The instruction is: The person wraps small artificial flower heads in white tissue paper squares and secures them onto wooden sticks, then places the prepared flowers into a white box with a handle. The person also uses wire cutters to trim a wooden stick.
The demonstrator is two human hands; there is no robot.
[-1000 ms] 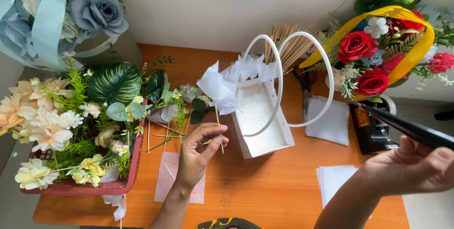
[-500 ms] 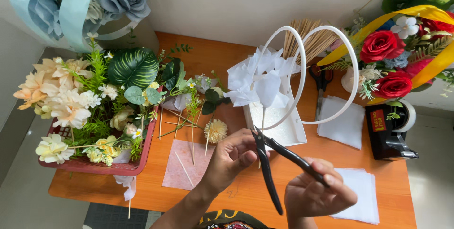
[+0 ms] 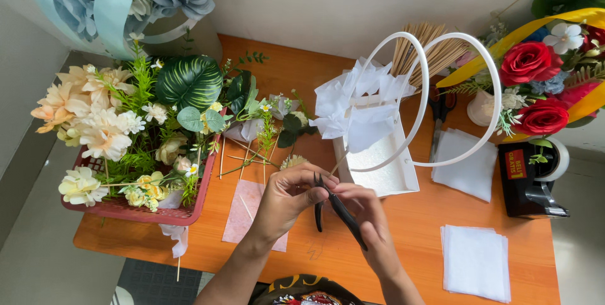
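Observation:
My left hand (image 3: 287,198) pinches a thin wooden stick (image 3: 338,164) that carries folded white tissue paper (image 3: 353,113) at its upper end. My right hand (image 3: 368,220) grips black pliers (image 3: 334,207), whose jaws meet the stick right beside my left fingertips. A small pale artificial flower (image 3: 292,161) lies just behind my left hand. Both hands hover over the orange wooden table (image 3: 384,251), in front of a white gift box with two hoop handles (image 3: 403,172).
A red basket (image 3: 135,209) of artificial flowers and leaves stands at the left. Pink paper (image 3: 242,213) lies under my left wrist. White paper stacks (image 3: 476,261) sit at right, near a black tape dispenser (image 3: 529,182), scissors (image 3: 439,116), a rose bouquet (image 3: 535,84) and bamboo sticks (image 3: 428,43).
My right hand brought the pliers in from the right edge to the stick. My left hand drew the stick with its tissue toward me, and the pliers' jaws now sit at it.

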